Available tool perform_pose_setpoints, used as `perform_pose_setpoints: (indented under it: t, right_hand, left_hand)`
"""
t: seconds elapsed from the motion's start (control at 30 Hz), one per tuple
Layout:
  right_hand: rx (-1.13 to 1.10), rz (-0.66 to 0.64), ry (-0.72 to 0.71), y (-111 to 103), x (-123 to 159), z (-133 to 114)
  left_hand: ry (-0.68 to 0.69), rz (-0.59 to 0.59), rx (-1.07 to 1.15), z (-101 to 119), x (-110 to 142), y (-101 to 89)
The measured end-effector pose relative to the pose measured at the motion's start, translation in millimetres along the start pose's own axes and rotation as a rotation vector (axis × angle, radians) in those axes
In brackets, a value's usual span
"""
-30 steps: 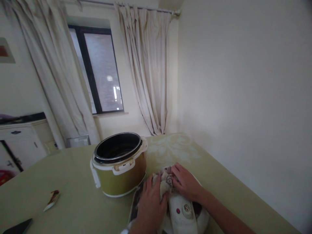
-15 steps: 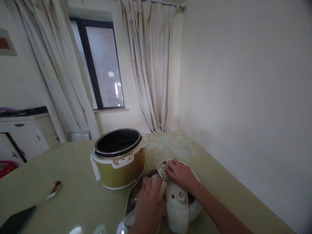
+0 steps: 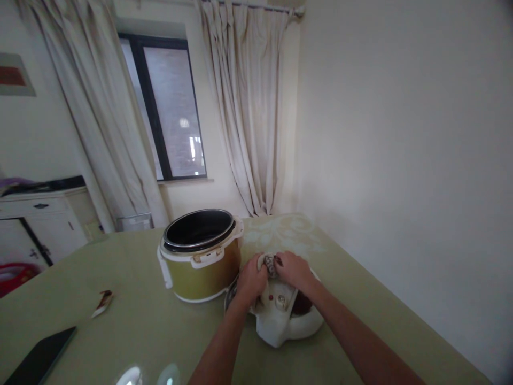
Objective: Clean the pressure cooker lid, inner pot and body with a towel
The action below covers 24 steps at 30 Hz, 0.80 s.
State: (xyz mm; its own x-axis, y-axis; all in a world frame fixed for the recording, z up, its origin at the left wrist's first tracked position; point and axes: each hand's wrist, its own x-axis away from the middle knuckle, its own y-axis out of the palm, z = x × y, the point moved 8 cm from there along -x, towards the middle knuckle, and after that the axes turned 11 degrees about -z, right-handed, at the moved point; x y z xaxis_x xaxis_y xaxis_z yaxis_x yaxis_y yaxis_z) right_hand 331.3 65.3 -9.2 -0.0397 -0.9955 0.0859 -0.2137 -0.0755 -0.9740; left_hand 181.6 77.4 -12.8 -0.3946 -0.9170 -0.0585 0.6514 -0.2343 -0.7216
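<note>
On the table lies a white pressure cooker lid with a round valve knob and a small red button on its handle. Over the lid's far part, my left hand and my right hand both grip a bunched pale cloth with a dark pattern. The fingers of both hands are curled into the cloth, and some fingertips are hidden. Just left of the lid stands the cooker body, yellow-green with white trim. A dark inner pot sits inside it, uncovered.
On the left of the green-covered table lie a dark flat phone or tablet and a small torn packet. A wall runs along the right side. Behind are curtains and a white cabinet.
Both hands have moved to the lid's far part, the left one most, and now close together on the cloth. The lid has turned, and more of its near edge shows.
</note>
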Motion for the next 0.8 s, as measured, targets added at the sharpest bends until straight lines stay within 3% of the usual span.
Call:
perform_pose_setpoints:
  t: [0.07,0.17,0.33,0.47,0.57,0.7,0.8]
  right_hand:
    - [-0.008,0.027,0.021,0.1,-1.6,0.2]
    - [-0.028,0.064,0.053,1.6,-1.1,1.2]
    - [-0.008,0.113,0.143,1.0,1.1,-1.5]
    - [0.044,0.120,0.169,1.8,-2.9,-9.8]
    - [0.015,0.042,0.073,3.7,-11.9,-12.9]
    - [-0.050,-0.096,-0.111,0.6,-22.0,-9.4]
    - [-0.092,-0.157,-0.173,-3.2,-25.8,-3.1]
  left_hand:
    - [0.004,0.008,-0.023,-2.7,0.9,-2.3]
    - [0.057,0.008,-0.069,-5.0,30.0,5.2]
    - [0.136,0.115,-0.321,-23.9,110.5,39.0]
    - [0.171,0.079,-0.473,-38.2,140.0,68.0]
    - [0.186,0.111,-0.473,-29.6,132.8,55.9]
    - [0.154,0.226,-0.413,-0.8,98.0,9.9]
    - [0.076,0.101,-0.459,17.1,60.3,-4.1]
